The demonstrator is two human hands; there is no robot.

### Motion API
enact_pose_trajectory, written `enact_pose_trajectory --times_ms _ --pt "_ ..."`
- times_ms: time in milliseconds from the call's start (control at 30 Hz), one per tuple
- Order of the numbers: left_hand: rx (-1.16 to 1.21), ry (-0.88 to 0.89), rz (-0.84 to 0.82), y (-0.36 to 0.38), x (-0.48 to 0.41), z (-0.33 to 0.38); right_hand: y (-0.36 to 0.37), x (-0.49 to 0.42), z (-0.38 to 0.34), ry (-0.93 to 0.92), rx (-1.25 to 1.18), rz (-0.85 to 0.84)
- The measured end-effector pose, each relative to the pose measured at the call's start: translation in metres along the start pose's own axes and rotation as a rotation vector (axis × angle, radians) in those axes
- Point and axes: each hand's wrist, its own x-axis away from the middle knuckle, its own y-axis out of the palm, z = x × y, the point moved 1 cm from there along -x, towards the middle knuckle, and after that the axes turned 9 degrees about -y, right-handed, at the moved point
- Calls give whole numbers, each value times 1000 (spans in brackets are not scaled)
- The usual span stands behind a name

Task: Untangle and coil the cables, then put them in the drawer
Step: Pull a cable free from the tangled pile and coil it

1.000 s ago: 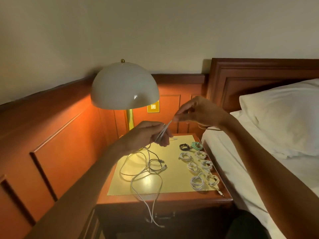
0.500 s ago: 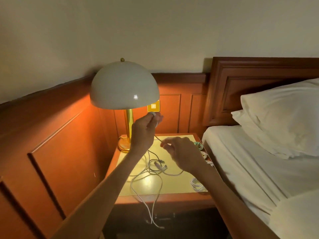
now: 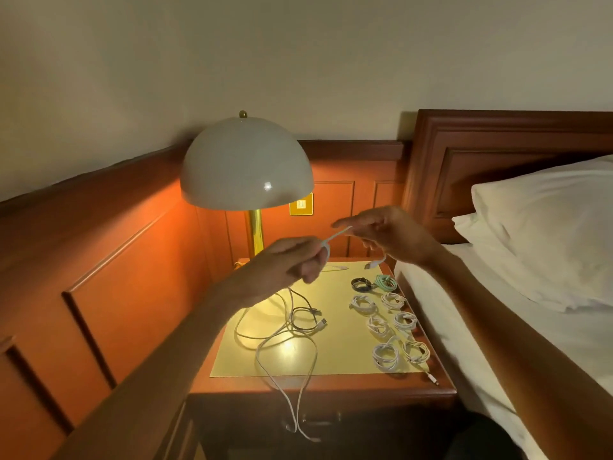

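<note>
Two-handed over the nightstand: left hand pinching a white cable, right hand blurred at its far end, grip impossible to tell; loose cables trailing past the dim drawer.

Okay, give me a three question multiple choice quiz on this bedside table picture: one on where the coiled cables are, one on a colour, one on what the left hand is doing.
1. Where do the coiled cables lie?
A. On the pillow
B. On the right part of the yellow mat
C. In an open drawer

2. What colour is the rearmost right coil, beside the black coil?
A. Red
B. Green
C. Orange

3. What is the left hand doing?
A. Pinching a white cable
B. Lying flat on the mat
C. Gripping the lamp stem

Answers:
1 B: they sit in two rows along the mat's right edge.
2 B: it looks pale green.
3 A: the cable runs out from its fingertips.
</note>
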Motion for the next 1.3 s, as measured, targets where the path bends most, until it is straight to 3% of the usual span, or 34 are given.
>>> enact_pose_trajectory --times_ms 133,267,467,633,733,867,967,1300 --pt "497 117 181 11 -11 14 48 9 3 93 -16 225" --pt "778 190 338 11 -20 16 78 8 -12 126 1 361" --pt "927 184 563 11 -31 7 98 8 -30 158 -60 415" --pt "1031 190 596 14 -37 6 108 11 -41 241 -106 470" --pt "1017 175 603 16 -36 5 107 10 -55 345 -427 494" --pt "920 167 659 20 -32 1 93 0 -68 671 -931 556" --pt "910 185 642 22 -29 5 87 -4 -71 743 -1163 602" --pt "477 -37 821 30 -27 7 104 -3 -71 652 -892 707"
